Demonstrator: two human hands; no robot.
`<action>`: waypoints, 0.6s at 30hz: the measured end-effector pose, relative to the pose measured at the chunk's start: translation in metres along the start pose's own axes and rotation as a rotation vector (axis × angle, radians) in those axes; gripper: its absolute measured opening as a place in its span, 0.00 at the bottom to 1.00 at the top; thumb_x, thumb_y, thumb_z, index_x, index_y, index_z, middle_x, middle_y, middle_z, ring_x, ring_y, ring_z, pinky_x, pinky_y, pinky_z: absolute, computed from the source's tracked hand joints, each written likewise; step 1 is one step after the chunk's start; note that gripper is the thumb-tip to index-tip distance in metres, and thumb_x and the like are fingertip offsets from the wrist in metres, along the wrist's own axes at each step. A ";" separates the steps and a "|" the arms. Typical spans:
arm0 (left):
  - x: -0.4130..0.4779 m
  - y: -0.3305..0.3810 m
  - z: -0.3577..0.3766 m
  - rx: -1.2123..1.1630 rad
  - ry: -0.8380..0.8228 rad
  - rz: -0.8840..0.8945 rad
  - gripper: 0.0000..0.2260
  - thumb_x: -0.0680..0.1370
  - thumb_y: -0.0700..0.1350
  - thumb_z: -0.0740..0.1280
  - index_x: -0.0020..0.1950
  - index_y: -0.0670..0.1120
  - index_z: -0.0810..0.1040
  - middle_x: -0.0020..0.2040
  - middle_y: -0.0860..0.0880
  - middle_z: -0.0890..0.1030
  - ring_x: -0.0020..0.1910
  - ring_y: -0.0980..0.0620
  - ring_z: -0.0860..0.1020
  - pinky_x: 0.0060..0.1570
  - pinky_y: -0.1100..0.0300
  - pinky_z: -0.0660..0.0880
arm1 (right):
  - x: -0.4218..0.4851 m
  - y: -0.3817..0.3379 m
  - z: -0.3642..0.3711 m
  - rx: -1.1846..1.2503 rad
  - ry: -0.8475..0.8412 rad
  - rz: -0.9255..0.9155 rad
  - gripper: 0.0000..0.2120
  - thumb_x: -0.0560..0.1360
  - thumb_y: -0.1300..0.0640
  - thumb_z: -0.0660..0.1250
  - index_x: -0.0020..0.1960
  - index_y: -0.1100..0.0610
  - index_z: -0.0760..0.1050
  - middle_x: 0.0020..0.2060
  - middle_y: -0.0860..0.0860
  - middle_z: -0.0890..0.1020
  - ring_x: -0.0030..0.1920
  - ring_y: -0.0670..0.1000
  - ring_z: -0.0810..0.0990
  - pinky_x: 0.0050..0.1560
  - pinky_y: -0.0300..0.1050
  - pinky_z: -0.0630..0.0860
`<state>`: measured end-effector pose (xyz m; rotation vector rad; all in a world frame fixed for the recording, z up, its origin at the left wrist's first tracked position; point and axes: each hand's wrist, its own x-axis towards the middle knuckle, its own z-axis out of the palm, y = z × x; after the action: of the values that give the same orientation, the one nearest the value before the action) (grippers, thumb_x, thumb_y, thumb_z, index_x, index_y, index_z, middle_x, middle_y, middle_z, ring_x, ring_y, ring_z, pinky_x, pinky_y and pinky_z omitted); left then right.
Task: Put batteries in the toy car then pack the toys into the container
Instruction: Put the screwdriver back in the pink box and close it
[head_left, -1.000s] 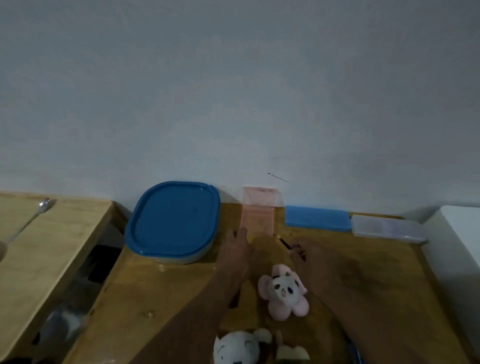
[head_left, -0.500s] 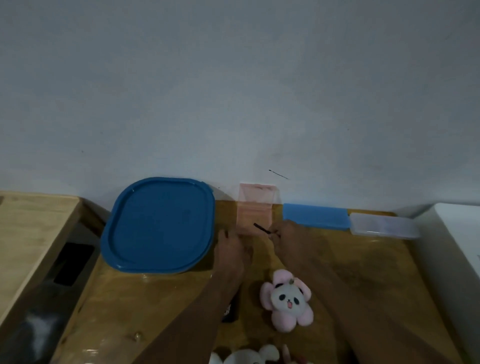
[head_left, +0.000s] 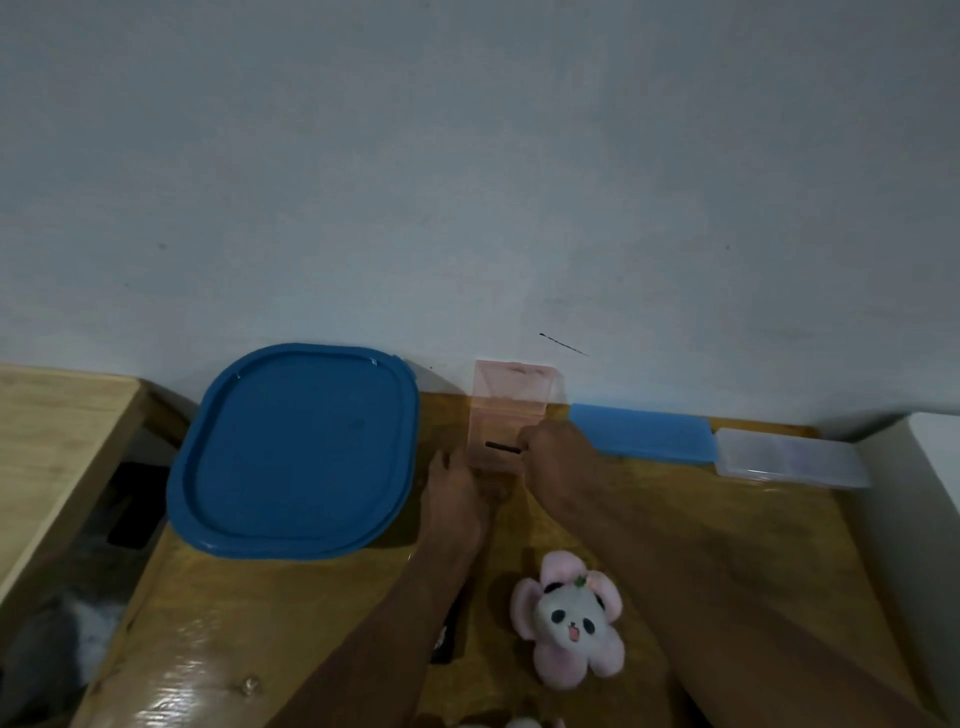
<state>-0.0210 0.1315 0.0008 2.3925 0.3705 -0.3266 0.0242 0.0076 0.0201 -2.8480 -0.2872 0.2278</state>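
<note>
The right hand (head_left: 558, 452) pinches a thin dark rod (head_left: 501, 447) at one end and holds it level over the near part of a translucent pink plastic box (head_left: 511, 400) set against the wall. I judge the rod to be a small tool for the car's battery cover, either being fetched from the box or put back. The left hand (head_left: 457, 488) lies against the box's near left corner, apparently to steady it. I cannot tell whether its fingers curl round the plastic. The two hands are close together but not touching.

The large rounded container with a blue lid (head_left: 296, 452) sits just left of the left hand with its lid on, so packing looks not yet begun. A pink flower-shaped panda plush (head_left: 569, 621) lies on the wooden table (head_left: 270, 613) between the forearms, nearer the person. A dark object (head_left: 449, 634) lies partly under the left forearm. It may be the toy car, but it is too hidden and dim to say.
</note>
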 end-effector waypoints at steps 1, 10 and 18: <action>0.002 0.000 0.002 -0.010 0.008 0.014 0.19 0.79 0.45 0.64 0.69 0.43 0.70 0.70 0.42 0.71 0.71 0.43 0.67 0.67 0.49 0.68 | 0.003 0.001 0.003 -0.002 0.001 -0.011 0.08 0.74 0.64 0.65 0.51 0.57 0.80 0.47 0.55 0.81 0.49 0.56 0.78 0.47 0.49 0.78; 0.019 -0.006 0.012 -0.166 0.052 0.020 0.17 0.79 0.50 0.66 0.67 0.46 0.73 0.67 0.47 0.75 0.70 0.44 0.69 0.66 0.45 0.70 | 0.026 0.005 0.011 0.034 -0.029 -0.041 0.05 0.74 0.59 0.68 0.49 0.57 0.81 0.46 0.54 0.82 0.49 0.55 0.77 0.47 0.47 0.76; 0.021 -0.009 0.015 -0.219 0.079 0.045 0.20 0.78 0.50 0.69 0.68 0.47 0.73 0.67 0.47 0.76 0.69 0.45 0.68 0.66 0.52 0.68 | 0.027 0.014 0.016 0.100 0.044 -0.108 0.07 0.73 0.63 0.67 0.48 0.57 0.82 0.45 0.55 0.82 0.48 0.56 0.77 0.41 0.44 0.69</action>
<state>-0.0063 0.1320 -0.0225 2.1998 0.3676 -0.1624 0.0496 0.0037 -0.0022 -2.7250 -0.4068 0.1534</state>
